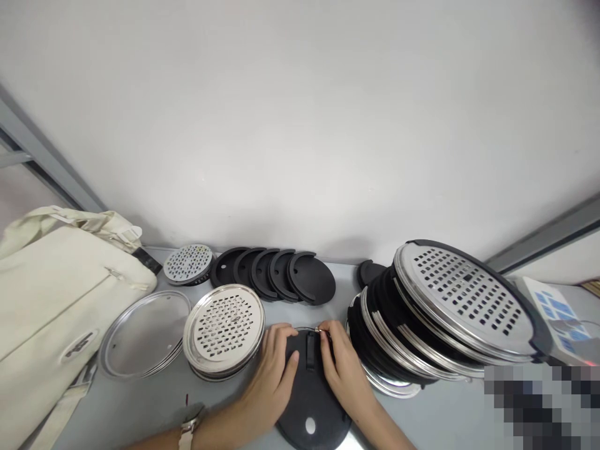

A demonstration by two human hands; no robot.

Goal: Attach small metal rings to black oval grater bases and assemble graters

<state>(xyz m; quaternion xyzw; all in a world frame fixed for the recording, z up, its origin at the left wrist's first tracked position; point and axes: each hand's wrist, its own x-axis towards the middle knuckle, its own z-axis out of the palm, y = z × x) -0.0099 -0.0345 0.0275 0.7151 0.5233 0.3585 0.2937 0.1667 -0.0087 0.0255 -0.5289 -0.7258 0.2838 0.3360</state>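
Observation:
A round black disc [313, 390] with a raised slotted bar and a pale oval hole lies on the table before me. My left hand [277, 362] holds it by the left rim, thumb on its face and fingers curled at the far edge. My right hand [341, 365] lies along the right rim, fingertips closed at the far edge, where a small shiny metal bit [319, 330] shows. What that bit is, I cannot make out. A thin metal edge is visible along the disc's far side.
Left of the hands are perforated metal discs [224, 328], plain metal rings [146, 337] and a cream bag [56, 300]. Several black lids [313, 281] overlap by the wall. A leaning stack of black and metal discs [464, 290] stands right, beside a blue-and-white box [555, 312].

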